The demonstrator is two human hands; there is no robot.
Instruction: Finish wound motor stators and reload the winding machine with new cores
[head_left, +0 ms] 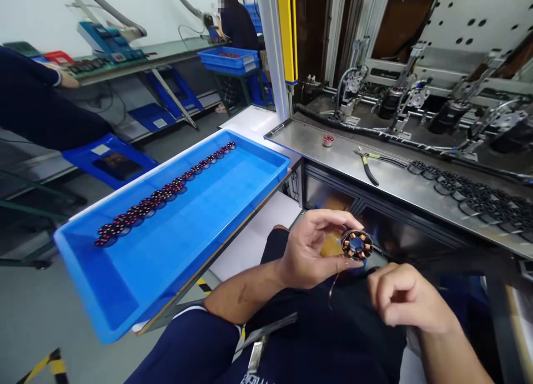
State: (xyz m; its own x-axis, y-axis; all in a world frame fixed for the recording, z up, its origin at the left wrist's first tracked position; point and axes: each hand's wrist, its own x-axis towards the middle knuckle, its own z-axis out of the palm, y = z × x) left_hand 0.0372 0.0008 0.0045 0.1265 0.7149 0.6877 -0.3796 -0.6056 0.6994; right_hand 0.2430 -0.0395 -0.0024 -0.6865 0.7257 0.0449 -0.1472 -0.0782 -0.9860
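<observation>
Between thumb and fingers, my left hand (310, 251) grips a round motor stator (357, 244) with copper windings and a dark centre. A thin copper wire (332, 289) trails down below it. Close by on the right, my right hand (406, 298) is curled with its fingers bent in, apart from the stator. Whether something small is pinched in those fingers is hidden from this angle.
A blue tray (195, 217) at left holds a row of stators (144, 206). On the metal bench lie a red stator (328, 141), pliers (368, 167) and several black rings (470, 192). Machine fixtures (391, 101) stand behind. Two other people work at the far bench (166, 59).
</observation>
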